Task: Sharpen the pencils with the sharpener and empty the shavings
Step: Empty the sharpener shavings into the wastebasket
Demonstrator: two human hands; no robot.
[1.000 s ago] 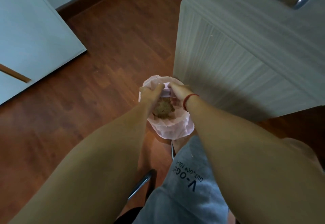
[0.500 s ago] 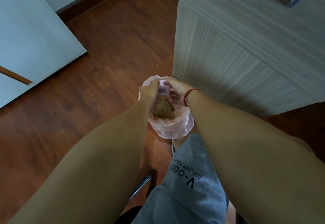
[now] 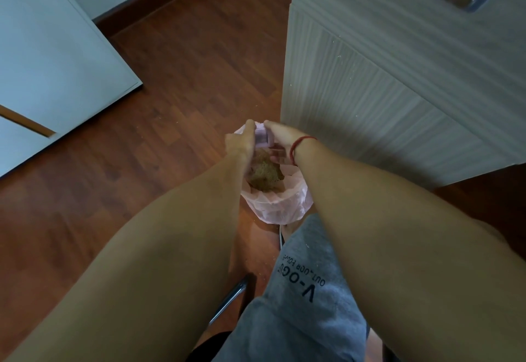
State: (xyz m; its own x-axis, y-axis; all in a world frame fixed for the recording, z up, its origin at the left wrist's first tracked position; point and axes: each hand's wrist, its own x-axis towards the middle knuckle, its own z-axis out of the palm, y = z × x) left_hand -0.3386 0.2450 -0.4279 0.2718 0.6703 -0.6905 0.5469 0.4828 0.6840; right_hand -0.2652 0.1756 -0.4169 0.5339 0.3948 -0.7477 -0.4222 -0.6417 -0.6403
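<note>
We hold the lilac sharpener (image 3: pixel 263 137) between both hands. Our left hand (image 3: pixel 241 143) pinches its left side and our right hand (image 3: pixel 280 138) curls round its right. It hangs just above a brown heap of shavings (image 3: pixel 265 174) in the pink bin bag (image 3: pixel 277 209). A red string (image 3: pixel 302 143) circles the right wrist. The bag stands on the wooden floor (image 3: pixel 185 91) — close beside a pale ribbed cabinet (image 3: pixel 384 91) on the right — just beyond our grey shorts (image 3: pixel 299 313).

Arms outstretched, left hand (image 3: pixel 240 142), right hand (image 3: pixel 280 140) (nearly touching)
</note>
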